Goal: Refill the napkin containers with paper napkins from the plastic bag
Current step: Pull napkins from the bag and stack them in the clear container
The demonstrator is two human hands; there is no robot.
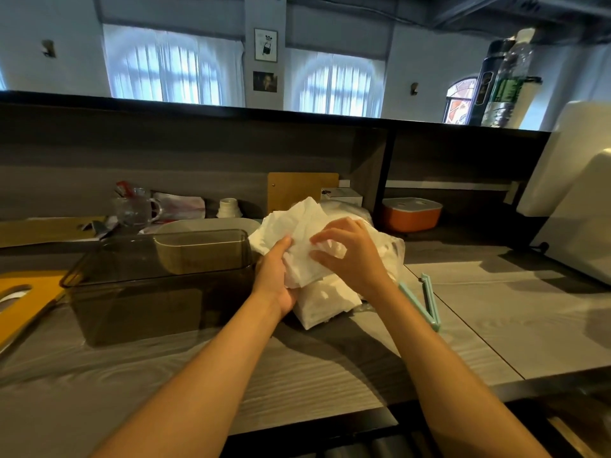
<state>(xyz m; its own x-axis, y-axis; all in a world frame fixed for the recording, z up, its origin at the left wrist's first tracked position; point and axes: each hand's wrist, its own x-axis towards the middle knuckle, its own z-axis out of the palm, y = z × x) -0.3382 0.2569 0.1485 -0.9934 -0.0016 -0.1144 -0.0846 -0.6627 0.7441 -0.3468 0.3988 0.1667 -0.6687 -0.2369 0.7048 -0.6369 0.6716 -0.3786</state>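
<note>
A loose bunch of white paper napkins (294,223) is lifted above the clear plastic bag (395,256), which lies on the grey counter with more folded napkins (327,302) inside. My left hand (276,272) grips the bunch from its left underside. My right hand (350,256) has curled fingers on the right side of the bunch, pinching the paper. Just left of my hands stands a smoky transparent napkin container (158,285), which looks empty. A second pale container (205,226) sits behind it.
A teal bag clip (426,299) lies right of the bag. A yellow board (23,302) lies at the far left. A glass mug (135,209), an orange lidded box (411,214) and a white machine (575,193) stand along the back and right.
</note>
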